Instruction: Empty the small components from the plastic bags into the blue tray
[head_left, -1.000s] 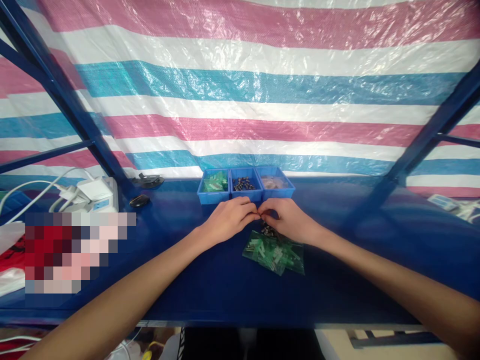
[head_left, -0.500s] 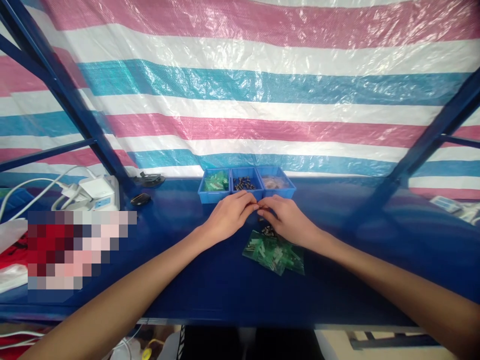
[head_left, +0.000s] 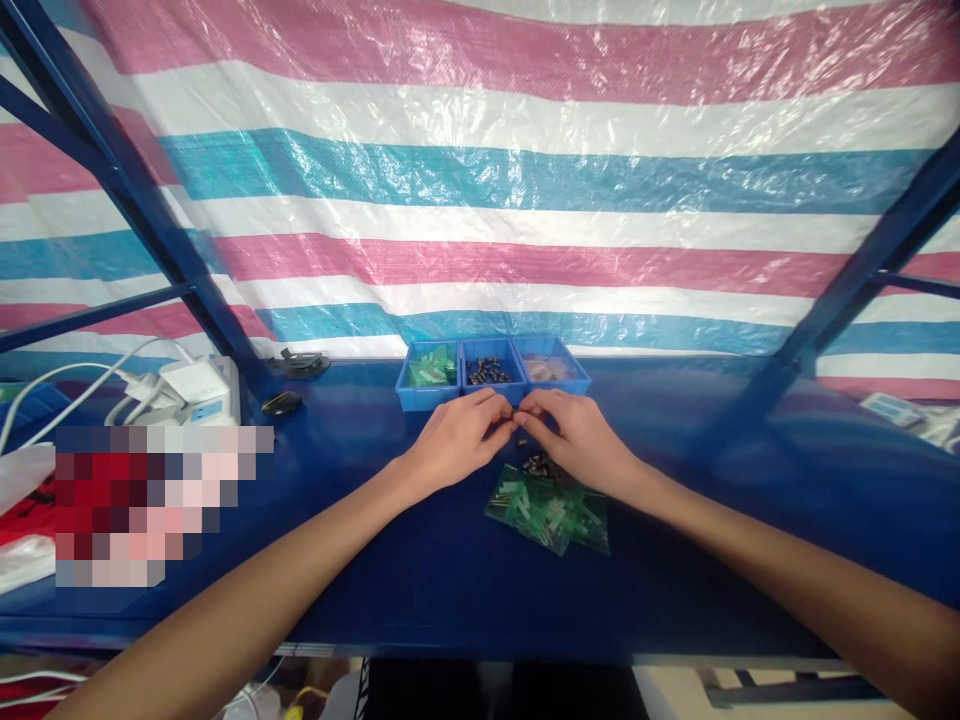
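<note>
Shifted slightly toward blue bins: left hand and right hand, fingertips pinching, apparently, a small dark part; likely light, stiff; hold by ends.

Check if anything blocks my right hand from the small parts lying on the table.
Nothing visible does: your right hand is right beside the pile of small parts, hiding some of it. The green bags lie on the side of the pile nearer you, not in between.
</note>
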